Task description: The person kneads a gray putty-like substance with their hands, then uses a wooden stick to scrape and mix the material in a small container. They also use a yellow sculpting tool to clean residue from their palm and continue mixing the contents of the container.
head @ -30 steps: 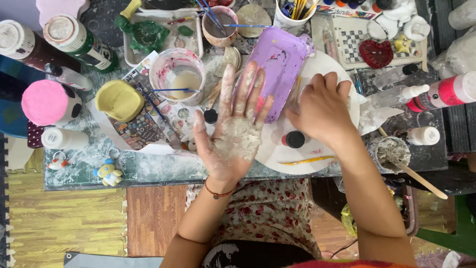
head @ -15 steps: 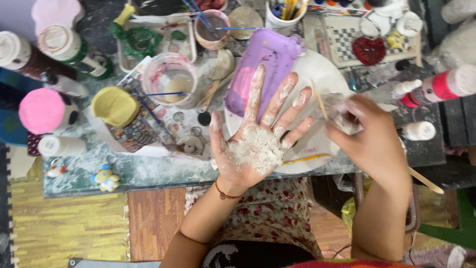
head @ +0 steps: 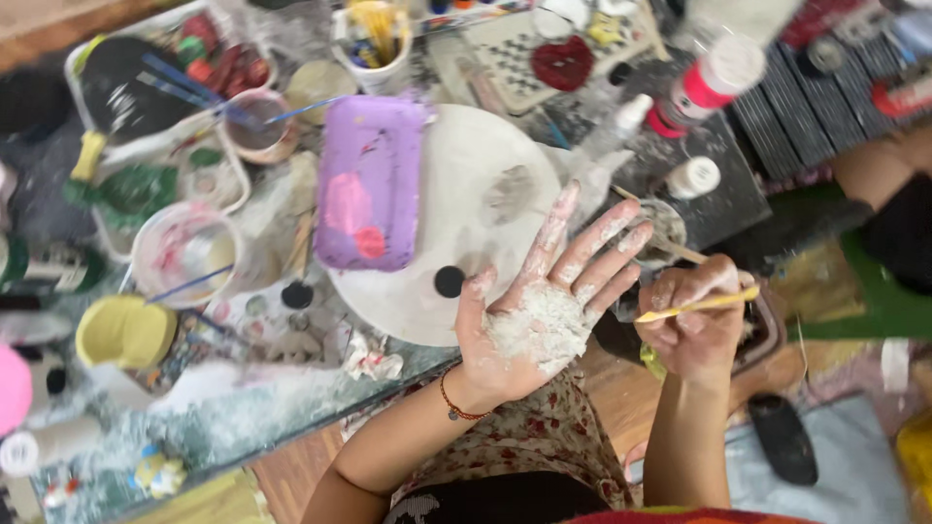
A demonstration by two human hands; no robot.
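Since the earlier frame, the right hand [head: 691,322] has dropped off the table's near edge, closed around a thin yellow stick [head: 697,305]. Beside it the left hand [head: 540,309] is spread wide, palm up, caked with white paste, touching nothing. Farther left, a purple rectangular tray [head: 372,180] overlaps a round white board [head: 476,218]; far right lies a white bottle with a pink label [head: 701,85].

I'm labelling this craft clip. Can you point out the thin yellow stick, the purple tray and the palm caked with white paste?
thin yellow stick [head: 714,302], head view, on its bare shaft just past the right hand.
purple tray [head: 374,146], head view, on its plain purple upper part.
left hand [head: 544,311], head view, on the paste-covered palm.
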